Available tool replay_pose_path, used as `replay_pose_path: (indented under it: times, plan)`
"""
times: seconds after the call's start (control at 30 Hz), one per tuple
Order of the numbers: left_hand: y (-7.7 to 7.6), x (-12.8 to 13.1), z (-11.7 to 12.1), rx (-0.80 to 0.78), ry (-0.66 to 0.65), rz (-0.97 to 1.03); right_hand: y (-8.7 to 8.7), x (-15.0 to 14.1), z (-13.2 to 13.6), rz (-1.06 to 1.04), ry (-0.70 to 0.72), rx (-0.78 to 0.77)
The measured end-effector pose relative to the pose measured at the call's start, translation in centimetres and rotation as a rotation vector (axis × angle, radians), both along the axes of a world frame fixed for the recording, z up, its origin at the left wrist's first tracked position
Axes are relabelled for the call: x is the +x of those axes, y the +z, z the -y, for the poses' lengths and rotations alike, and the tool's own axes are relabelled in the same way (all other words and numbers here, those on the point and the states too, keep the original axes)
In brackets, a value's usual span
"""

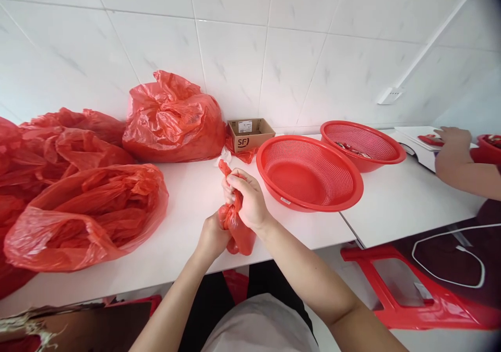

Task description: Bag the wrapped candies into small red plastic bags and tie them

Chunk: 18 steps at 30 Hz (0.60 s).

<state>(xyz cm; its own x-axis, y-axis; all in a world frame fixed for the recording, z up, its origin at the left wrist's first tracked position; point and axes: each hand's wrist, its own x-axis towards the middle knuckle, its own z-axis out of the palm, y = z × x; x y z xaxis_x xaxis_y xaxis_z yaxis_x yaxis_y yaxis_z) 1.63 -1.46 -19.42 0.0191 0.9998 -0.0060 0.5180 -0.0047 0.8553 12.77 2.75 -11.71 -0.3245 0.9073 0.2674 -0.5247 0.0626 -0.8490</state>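
One open red sack (70,257), stuffed with thin plastic (105,201), is set on the worktop's (186,195) left. Near the front edge, by the left hand (212,233), a small bag (243,235) is gripped; its neck, seemingly gathered already, is clenched in the right hand (250,198). No finished knot is visible. Red baskets (329,207) are placed farther right.

Right hand (248,196) grips gathered neck of small red bag (242,234); left hand (212,234) holds its left side, above white table (183,201); open red sack (70,250) at left; bulging red bag (176,120), carton (243,142) far; red basket (332,177) right; co-worker's hand (456,135) far right
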Motion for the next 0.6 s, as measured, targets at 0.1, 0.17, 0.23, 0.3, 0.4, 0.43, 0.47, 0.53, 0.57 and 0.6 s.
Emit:
replay_pose_path:
  times: [0.1,0.17,0.23,0.3,0.4,0.43,0.47,0.53,0.57,0.6]
  plan:
    - [0.5,-0.5,-0.3,0.061,0.112,-0.099,-0.2,0.7,-0.2,0.136,-0.172,0.103]
    - [0.4,-0.6,-0.4,0.128,0.232,-0.156,-1.0,0.9,-0.1,0.284,-0.353,0.175]
    - [0.0,-0.2,-0.3,0.204,0.324,-0.191,-2.3,0.7,0.3,0.408,-0.476,0.183]
    - [-0.6,0.8,0.2,0.272,0.333,-0.199,-3.8,0.1,0.7,0.447,-0.516,0.137]
    - [-1.0,1.7,1.5,0.338,0.197,-0.171,-5.5,-0.2,0.5,0.365,-0.555,0.038]
    - [-1.1,1.6,1.9,0.351,0.130,-0.141,-5.8,0.0,0.1,0.311,-0.578,-0.001]
    - [-1.1,1.1,2.2,0.363,0.084,-0.087,-5.9,0.5,-0.3,0.250,-0.596,-0.035]
    - [-1.1,-0.5,2.5,0.359,0.122,0.075,-5.8,1.7,-1.3,0.129,-0.597,-0.071]
    - [-1.1,-1.5,2.4,0.329,0.211,0.165,-5.7,2.2,-1.7,0.083,-0.578,-0.070]
    - [-1.3,-2.4,2.2,0.274,0.301,0.232,-5.6,2.7,-1.9,0.055,-0.550,-0.061]
